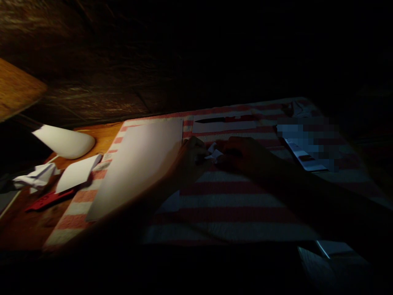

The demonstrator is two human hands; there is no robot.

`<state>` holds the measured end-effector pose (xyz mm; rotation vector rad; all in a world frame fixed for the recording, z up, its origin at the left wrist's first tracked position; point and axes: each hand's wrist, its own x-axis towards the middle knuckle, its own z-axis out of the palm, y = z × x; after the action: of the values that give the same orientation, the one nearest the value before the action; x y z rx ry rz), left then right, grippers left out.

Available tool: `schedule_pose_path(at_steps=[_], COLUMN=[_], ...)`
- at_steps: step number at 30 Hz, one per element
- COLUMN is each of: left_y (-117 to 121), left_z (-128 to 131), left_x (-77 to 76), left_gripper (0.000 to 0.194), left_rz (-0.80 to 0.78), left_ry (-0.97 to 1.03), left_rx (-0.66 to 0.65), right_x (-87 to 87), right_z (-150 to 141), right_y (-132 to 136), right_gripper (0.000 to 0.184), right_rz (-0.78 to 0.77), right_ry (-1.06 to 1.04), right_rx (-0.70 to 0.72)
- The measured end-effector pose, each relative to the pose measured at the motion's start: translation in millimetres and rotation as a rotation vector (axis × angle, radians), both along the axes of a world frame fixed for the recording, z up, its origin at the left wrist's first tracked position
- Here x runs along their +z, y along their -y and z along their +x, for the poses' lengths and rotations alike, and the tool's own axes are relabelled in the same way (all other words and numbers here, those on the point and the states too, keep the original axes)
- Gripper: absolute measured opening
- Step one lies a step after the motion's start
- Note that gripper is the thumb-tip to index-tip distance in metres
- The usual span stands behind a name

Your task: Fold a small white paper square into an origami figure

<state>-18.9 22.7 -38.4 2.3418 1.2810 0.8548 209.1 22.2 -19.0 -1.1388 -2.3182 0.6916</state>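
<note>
Over the striped towel (227,213), my left hand (193,152) and my right hand (238,150) are close together, fingers bent in. Between them is a small folded piece of white paper (215,156), which both hands appear to grip. The light is dim, so the fingertips and the paper's exact shape are hard to see. Left of the left hand lies a large white sheet (135,159). Beyond the hands a knife (211,120) with a dark blade and a reddish handle rests on a strip of white paper (202,128).
A white lamp base (64,141) stands at the left. Near it are crumpled paper (38,178), a curled white sheet (78,173) and a red cutter-like tool (50,200) on the wooden table. At right a lit phone-like screen (307,157) lies on the towel, partly pixelated.
</note>
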Motion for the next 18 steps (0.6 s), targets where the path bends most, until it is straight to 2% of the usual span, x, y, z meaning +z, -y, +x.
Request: schedule_pose_path(at_steps=[6, 18], left_y=[-1.7, -0.6], left_z=[0.9, 3.5], left_x=[1.0, 3.0], left_gripper=[0.006, 0.007], left_rz=[-0.032, -0.041], left_ry=[-0.010, -0.022], left_rx=[0.018, 0.051], right_x=[-1.2, 2.0], right_z=[-2.7, -5.5], right_y=[-1.2, -0.5], right_gripper=[0.012, 0.014], right_rz=[-0.035, -0.060], right_ry=[0.010, 0.034], right_rx=[-0.076, -0.113])
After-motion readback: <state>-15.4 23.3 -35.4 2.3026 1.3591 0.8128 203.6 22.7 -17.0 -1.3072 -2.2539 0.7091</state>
